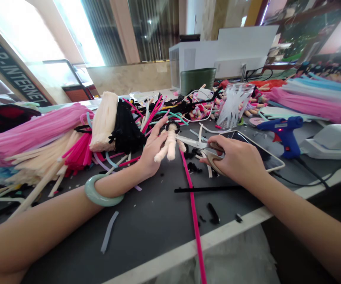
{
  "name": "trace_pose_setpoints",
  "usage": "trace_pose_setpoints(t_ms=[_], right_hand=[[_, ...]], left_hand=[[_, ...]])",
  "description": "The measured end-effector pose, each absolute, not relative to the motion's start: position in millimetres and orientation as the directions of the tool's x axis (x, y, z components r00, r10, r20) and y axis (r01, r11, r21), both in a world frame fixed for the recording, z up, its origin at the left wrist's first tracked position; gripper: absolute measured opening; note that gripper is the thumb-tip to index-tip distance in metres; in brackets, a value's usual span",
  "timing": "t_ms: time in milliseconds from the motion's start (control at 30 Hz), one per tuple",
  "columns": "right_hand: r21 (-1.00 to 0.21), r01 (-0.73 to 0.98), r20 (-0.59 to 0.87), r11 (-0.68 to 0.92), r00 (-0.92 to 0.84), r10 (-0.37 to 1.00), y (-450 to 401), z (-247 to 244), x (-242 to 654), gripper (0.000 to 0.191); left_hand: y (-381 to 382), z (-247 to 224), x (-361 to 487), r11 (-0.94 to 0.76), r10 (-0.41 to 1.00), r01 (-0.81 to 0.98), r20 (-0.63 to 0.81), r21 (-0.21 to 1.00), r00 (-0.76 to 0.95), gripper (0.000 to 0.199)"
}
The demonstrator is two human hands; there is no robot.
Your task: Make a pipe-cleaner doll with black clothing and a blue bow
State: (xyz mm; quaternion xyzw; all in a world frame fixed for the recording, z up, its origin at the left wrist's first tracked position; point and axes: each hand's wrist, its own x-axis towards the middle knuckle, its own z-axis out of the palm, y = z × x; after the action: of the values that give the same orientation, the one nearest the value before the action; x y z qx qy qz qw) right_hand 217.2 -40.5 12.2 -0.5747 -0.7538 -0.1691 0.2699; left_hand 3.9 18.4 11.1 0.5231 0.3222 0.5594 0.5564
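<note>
My left hand (153,152) has its fingers closed around a small cream doll (171,144) of fuzzy pipe cleaner, with black at its head. A long hot-pink pipe cleaner (192,193) runs from beside the doll down over the table's front edge; whether it is fixed to the doll cannot be made out. In my right hand (238,156) is a pair of scissors (195,142), its blades pointing left to the doll's side. A black pipe cleaner (208,189) lies crosswise at the pink one.
Bundles of pink (40,128), cream (103,118) and black pipe cleaners (127,128) are on the left. A blue glue gun (285,134), a tablet-like device (265,154) and a cup of translucent sticks (232,106) stand or lie right. Black scraps (213,213) dot the front.
</note>
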Motion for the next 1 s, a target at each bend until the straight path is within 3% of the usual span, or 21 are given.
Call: trace_pose_setpoints(t_ms=[167,667,1000], right_hand=[[-0.069,0.956,0.612,0.286,-0.186,0.768,-41.4,12.5,215.8,0.028],[0.005,0.962,0.68,0.274,-0.204,0.705,-40.3,11.9,214.7,0.033],[0.027,0.958,0.708,0.284,-0.219,0.672,-40.8,12.4,216.3,0.033]], left_hand=[[15.1,11.4,5.2,-0.179,0.957,-0.228,0.224,0.957,0.184,0.039],[15.1,4.6,9.1,-0.135,0.919,-0.318,0.239,0.939,0.315,0.045],[6.1,10.8,9.2,-0.115,0.87,-0.329,0.255,0.937,0.422,0.08]])
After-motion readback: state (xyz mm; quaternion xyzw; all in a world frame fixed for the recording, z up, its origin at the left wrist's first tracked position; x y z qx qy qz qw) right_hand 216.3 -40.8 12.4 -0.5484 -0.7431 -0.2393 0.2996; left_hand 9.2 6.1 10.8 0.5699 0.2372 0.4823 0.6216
